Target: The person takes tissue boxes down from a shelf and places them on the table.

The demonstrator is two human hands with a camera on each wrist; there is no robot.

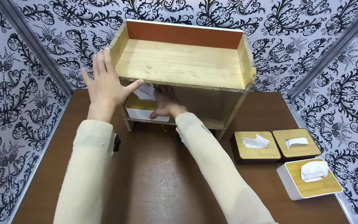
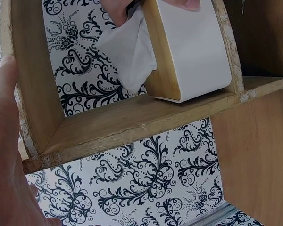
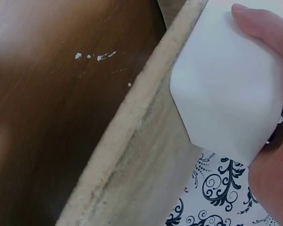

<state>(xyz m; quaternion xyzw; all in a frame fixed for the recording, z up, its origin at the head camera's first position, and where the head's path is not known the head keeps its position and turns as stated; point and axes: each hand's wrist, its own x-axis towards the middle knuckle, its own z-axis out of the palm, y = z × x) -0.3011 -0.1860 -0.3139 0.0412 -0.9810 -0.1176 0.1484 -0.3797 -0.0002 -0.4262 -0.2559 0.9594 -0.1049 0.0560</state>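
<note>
A small wooden shelf unit [image 1: 179,67] with a reddish-brown back strip stands on the brown table. In its lower compartment, at the left end, sits a white tissue box [image 1: 138,113] with a wood-look lid and a tissue [image 1: 146,92] sticking up. My right hand [image 1: 165,104] grips this box, thumb on the white front wall [image 3: 226,89] and fingers reaching over the lid, partly hidden under the upper board. My left hand [image 1: 106,87] rests with spread, straight fingers against the unit's upper left corner, its thumb along the front edge.
On the table to the right stand two dark tissue boxes with wooden lids, one [image 1: 256,152] beside the other [image 1: 297,143]. A white tissue box [image 1: 297,183] sits in front of them near the right wall. Patterned wall panels [image 1: 337,93] enclose the table.
</note>
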